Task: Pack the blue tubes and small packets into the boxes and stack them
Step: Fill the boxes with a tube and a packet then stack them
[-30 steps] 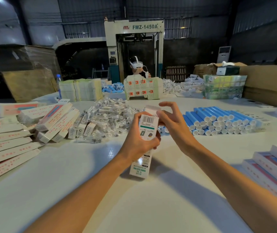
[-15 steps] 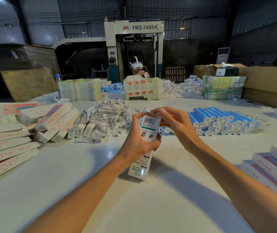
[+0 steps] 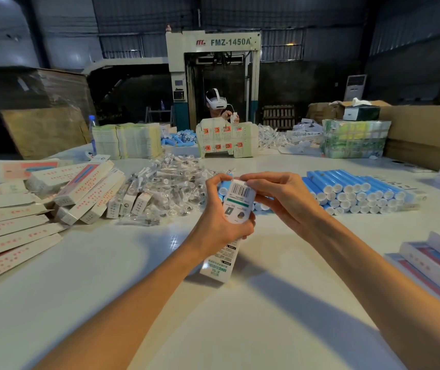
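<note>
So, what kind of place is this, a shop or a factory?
Most likely a packing workshop in a factory or warehouse. A large machine marked FMZ-1450A stands at the back, the table holds stacks of blue tubes and flat unfolded boxes, and big cardboard cartons stand at the right.

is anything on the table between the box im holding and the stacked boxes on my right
Nothing visible. The box, gripped by the left hand with the right hand on its top flap, has only bare table between it and the stacked boxes at the right edge.
</note>
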`<state>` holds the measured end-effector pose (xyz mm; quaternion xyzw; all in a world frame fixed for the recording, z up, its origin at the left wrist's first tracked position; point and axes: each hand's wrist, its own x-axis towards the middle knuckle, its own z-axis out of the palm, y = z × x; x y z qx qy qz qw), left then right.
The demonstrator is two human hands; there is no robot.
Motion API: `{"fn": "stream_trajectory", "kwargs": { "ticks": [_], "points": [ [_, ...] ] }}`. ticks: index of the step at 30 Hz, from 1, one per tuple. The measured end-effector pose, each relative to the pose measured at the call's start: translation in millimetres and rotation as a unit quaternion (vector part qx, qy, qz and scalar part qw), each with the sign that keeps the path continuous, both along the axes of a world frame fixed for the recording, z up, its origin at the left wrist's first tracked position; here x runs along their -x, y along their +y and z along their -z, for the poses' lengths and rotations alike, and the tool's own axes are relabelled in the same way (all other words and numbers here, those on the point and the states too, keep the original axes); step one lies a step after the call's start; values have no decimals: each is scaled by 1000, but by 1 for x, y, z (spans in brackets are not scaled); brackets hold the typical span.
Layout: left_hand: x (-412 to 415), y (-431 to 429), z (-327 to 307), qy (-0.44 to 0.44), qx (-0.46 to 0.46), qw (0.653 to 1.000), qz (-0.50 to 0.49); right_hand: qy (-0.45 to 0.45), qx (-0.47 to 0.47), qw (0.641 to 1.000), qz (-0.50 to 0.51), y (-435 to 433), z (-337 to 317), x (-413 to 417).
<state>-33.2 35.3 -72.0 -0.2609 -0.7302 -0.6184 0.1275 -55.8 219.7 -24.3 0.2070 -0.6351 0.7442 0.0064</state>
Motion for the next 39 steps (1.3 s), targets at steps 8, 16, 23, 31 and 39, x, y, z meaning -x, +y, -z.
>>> {"fn": "stream_trajectory", "kwargs": {
  "ticks": [8, 16, 23, 31, 39],
  "points": [
    [5, -3, 2, 10, -7, 1000, -4, 5, -3, 997, -79, -3, 2, -3],
    [14, -7, 8, 3, -45, 998, -37, 115, -55, 990, 53, -27, 26, -8],
    [14, -7, 9, 6, -56, 997, -49, 159, -109, 977, 88, -32, 28, -10],
    [12, -6, 10, 21, -88, 986, -141, -20, -12, 999, -23, -50, 55, -19],
    [18, -17, 19, -58, -51, 983, -166, -75, 2, 991, -111, -68, 72, -26]
  ]
}}
